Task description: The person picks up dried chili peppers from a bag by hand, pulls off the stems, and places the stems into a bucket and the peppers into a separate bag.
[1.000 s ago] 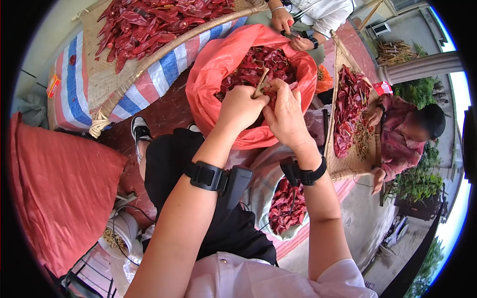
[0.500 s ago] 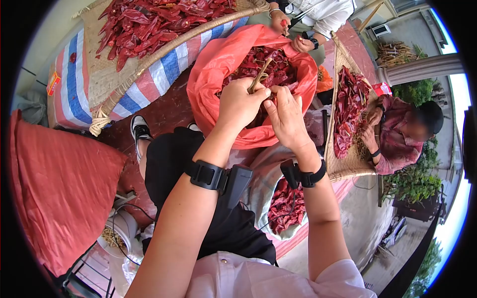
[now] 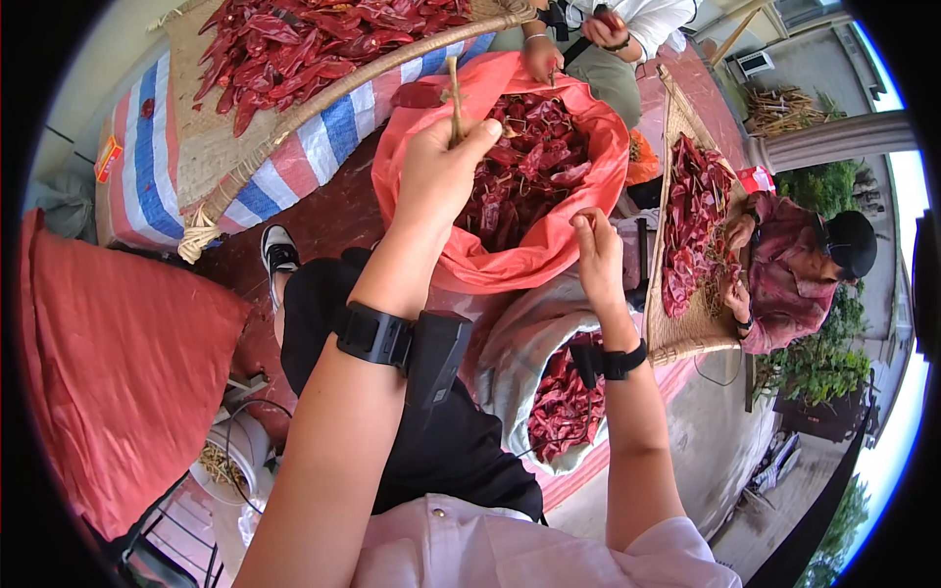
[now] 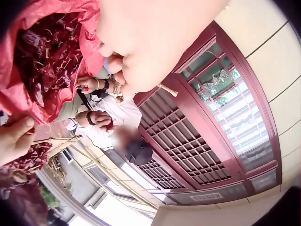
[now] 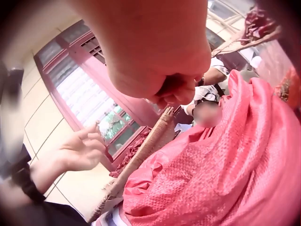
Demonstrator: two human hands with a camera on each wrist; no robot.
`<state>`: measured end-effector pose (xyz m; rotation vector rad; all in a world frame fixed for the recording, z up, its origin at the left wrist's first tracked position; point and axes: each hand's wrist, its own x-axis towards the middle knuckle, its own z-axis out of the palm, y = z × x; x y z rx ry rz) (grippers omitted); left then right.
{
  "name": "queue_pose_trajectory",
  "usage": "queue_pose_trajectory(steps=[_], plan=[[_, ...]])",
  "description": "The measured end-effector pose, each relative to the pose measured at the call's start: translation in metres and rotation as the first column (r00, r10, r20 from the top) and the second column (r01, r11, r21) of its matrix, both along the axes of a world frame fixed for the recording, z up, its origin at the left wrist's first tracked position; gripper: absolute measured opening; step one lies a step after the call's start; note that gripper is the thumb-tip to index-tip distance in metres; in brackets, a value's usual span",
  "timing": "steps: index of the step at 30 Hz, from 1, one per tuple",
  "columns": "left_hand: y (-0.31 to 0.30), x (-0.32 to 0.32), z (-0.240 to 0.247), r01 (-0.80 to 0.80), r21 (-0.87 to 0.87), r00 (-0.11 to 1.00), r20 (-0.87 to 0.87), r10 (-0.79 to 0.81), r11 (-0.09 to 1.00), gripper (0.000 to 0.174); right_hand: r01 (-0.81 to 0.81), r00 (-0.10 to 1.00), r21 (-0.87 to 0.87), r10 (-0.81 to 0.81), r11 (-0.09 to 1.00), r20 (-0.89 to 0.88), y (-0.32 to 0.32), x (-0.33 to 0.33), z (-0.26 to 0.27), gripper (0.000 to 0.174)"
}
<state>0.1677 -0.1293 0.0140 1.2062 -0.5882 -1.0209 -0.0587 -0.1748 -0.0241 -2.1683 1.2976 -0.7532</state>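
Raised over the left side of the red bag (image 3: 598,181), my left hand (image 3: 436,171) grips a pale brown stem (image 3: 454,98) that stands up from its fist. A dark red chili (image 3: 420,95) shows just beyond that hand; whether it is held is unclear. In the left wrist view the stem's end (image 4: 168,90) sticks out past the hand. At the bag's right rim, my right hand (image 3: 600,260) has its fingers curled and thumb against the index finger. A dark patch shows inside its curl in the right wrist view; nothing held is clearly visible. Dried chilies (image 3: 529,162) lie inside the bag.
Chilies are heaped on a woven tray (image 3: 181,98) at upper left and another tray (image 3: 686,328) at right. A second sack (image 3: 505,377) of chilies stands below the red bag. Two people work nearby, and a white bucket (image 3: 257,441) stands at lower left.
My hands have moved apart: the left went up and left with the stem, the right down and right to the bag's rim. The person at the top has shifted both hands.
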Motion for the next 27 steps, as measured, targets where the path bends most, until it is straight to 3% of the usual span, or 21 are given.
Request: queue_pose_trajectory(steps=[1, 2, 4, 6, 7, 10, 11, 13, 14, 16, 17, 20, 21, 23, 25, 26, 27], plan=[[0.003, -0.005, 0.004, 0.082, 0.01, 0.99, -0.114, -0.08, 0.997, 0.014, -0.005, 0.995, 0.089, -0.004, 0.996, 0.098, 0.003, -0.008, -0.003, 0.017], [0.003, -0.008, 0.002, 0.101, 0.014, 0.989, -0.114, -0.098, 0.995, 0.014, -0.011, 0.981, 0.173, -0.023, 0.985, 0.194, 0.006, -0.016, -0.004, 0.018], [0.004, -0.013, -0.004, 0.25, 0.113, 0.945, -0.244, -0.217, 0.962, 0.014, -0.022, 0.886, 0.38, -0.158, 0.925, 0.437, 0.017, -0.032, -0.002, 0.017], [0.002, -0.017, -0.006, 0.296, 0.142, 0.931, -0.262, -0.252, 0.945, 0.014, 0.029, 0.891, 0.356, -0.186, 0.934, 0.414, 0.033, -0.051, -0.005, 0.016], [0.001, -0.019, -0.006, 0.323, 0.129, 0.923, -0.263, -0.282, 0.938, 0.013, 0.119, 0.921, 0.385, -0.247, 0.915, 0.303, 0.046, -0.061, -0.002, 0.017], [0.002, -0.024, -0.006, 0.337, 0.141, 0.931, -0.197, -0.307, 0.931, 0.013, 0.158, 0.983, 0.342, -0.179, 0.926, 0.03, 0.078, -0.108, -0.02, 0.02], [0.002, -0.025, -0.006, 0.367, 0.154, 0.924, -0.176, -0.34, 0.917, 0.013, 0.161, 0.983, 0.346, -0.182, 0.924, 0.028, 0.089, -0.122, -0.021, 0.02], [0.002, -0.027, -0.006, 0.402, 0.163, 0.913, -0.151, -0.38, 0.901, 0.014, 0.26, 0.914, 0.551, -0.019, 0.793, -0.405, 0.11, -0.144, -0.022, 0.039], [0.003, -0.029, -0.005, 0.435, 0.161, 0.899, -0.137, -0.417, 0.886, 0.014, 0.266, 0.914, 0.546, -0.027, 0.794, -0.405, 0.125, -0.15, -0.025, 0.039], [0.002, -0.033, -0.002, 0.468, 0.147, 0.883, -0.113, -0.455, 0.871, 0.014, 0.115, 0.67, 0.16, 0.042, 0.98, -0.741, 0.144, -0.15, -0.032, 0.059], [0.003, -0.035, -0.003, 0.516, 0.139, 0.856, -0.111, -0.504, 0.845, 0.014, 0.098, 0.717, 0.244, 0.101, 0.965, -0.69, 0.143, -0.144, -0.031, 0.07], [0.008, -0.037, 0.001, 0.615, 0.144, 0.788, -0.16, -0.595, 0.775, 0.013, 0.031, 0.923, 0.539, 0.183, 0.841, -0.337, 0.132, -0.102, -0.017, 0.057], [0.009, -0.034, -0.001, 0.687, 0.116, 0.723, -0.202, -0.66, 0.717, 0.014, 0.03, 0.926, 0.534, 0.178, 0.845, -0.334, 0.125, -0.084, -0.008, 0.057], [0.01, -0.033, -0.004, 0.777, 0.085, 0.614, -0.318, -0.722, 0.623, 0.018, 0.028, 0.977, 0.295, 0.036, 0.955, -0.21, 0.109, -0.049, 0.012, 0.052], [0.011, -0.031, -0.004, 0.806, 0.054, 0.563, -0.379, -0.734, 0.59, 0.019, 0.059, 0.996, 0.039, -0.056, 0.998, -0.063, 0.087, -0.022, 0.025, 0.054], [0.012, -0.031, -0.003, 0.832, 0.021, 0.505, -0.444, -0.741, 0.555, 0.02, 0.057, 0.997, 0.035, -0.055, 0.998, -0.06, 0.078, -0.009, 0.03, 0.054], [0.013, -0.032, 0.001, 0.84, 0.001, 0.475, -0.487, -0.733, 0.543, 0.02, -0.01, 0.997, -0.003, 0.01, 1.0, 0.075, 0.069, 0.003, 0.034, 0.055]])
